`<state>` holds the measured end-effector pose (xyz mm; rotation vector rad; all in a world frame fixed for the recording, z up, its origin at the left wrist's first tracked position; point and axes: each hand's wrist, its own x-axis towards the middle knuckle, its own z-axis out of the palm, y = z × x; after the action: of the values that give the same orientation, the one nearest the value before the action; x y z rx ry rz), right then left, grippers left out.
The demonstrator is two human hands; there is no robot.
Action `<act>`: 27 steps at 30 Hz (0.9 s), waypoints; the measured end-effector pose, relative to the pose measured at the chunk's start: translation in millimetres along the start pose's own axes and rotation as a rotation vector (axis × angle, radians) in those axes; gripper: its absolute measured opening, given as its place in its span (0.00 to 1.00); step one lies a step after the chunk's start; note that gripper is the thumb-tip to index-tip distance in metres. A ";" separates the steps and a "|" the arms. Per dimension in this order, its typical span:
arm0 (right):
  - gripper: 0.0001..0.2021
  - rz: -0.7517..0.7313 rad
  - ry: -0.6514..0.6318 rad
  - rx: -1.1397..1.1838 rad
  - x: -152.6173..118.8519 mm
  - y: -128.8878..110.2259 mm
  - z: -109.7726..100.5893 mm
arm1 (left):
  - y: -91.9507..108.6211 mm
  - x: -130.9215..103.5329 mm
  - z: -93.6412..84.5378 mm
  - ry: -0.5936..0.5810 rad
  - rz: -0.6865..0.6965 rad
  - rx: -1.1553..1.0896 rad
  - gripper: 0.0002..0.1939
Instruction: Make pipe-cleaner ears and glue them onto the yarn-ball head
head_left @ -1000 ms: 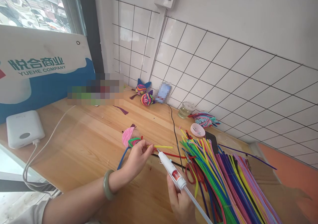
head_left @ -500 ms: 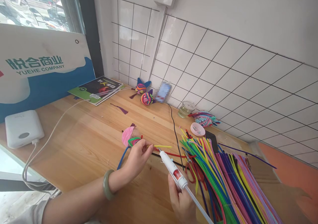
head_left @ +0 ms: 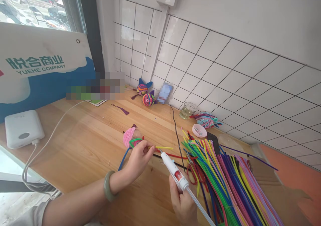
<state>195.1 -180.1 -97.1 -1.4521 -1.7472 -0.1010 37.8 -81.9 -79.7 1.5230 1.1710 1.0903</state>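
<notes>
My left hand (head_left: 140,157), with a green bangle at the wrist, is closed with thumb and forefinger pinching a yellow pipe cleaner (head_left: 164,147). Beside its fingers lies a craft piece (head_left: 129,137) wrapped in pink, with green and red loops; the hand partly covers it. A blue strand (head_left: 123,159) trails from that piece towards me. My right hand (head_left: 182,197) is wrapped round a white glue gun (head_left: 173,169), whose tip points at the yellow pipe cleaner close to my left fingertips. A clear glue stick extends from the gun's rear.
Bundled colourful pipe cleaners (head_left: 233,186) and red-handled scissors (head_left: 192,171) lie at the right. Farther back stand a glass jar (head_left: 188,110), a pink dish (head_left: 199,130) and finished yarn figures (head_left: 148,99). A white power bank (head_left: 24,129) with a cable sits at the left.
</notes>
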 end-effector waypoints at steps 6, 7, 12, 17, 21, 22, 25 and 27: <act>0.13 0.001 -0.009 0.016 0.5 -1.7 1.0 | -0.9 -0.2 0.6 -0.014 -0.005 -0.033 0.11; 0.13 0.001 -0.013 0.017 0.6 -2.1 1.0 | -1.3 -0.2 0.7 -0.012 -0.005 -0.037 0.11; 0.13 0.000 0.004 0.006 -0.1 -0.1 0.6 | -2.2 -0.1 0.8 -0.010 -0.005 -0.045 0.12; 0.12 -0.004 -0.001 -0.006 -0.3 -0.1 0.4 | -0.9 0.0 1.2 0.005 -0.020 -0.078 0.12; 0.13 -0.021 -0.014 -0.006 0.1 -2.0 0.8 | -1.1 0.0 1.7 0.033 -0.045 -0.097 0.12; 0.13 -0.024 -0.010 -0.009 0.0 -1.8 0.9 | -1.7 0.1 1.9 0.030 -0.047 -0.096 0.12; 0.13 -0.025 0.011 -0.023 -0.7 0.2 1.2 | -4.4 0.4 2.2 0.004 -0.027 -0.091 0.12; 0.13 -0.026 0.023 -0.028 -0.9 1.5 1.5 | -6.2 0.7 2.5 -0.011 -0.012 -0.085 0.12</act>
<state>195.5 -179.5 -99.3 -1.4437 -1.7527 -0.1561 39.2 -80.7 -86.2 1.4530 1.1116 1.1087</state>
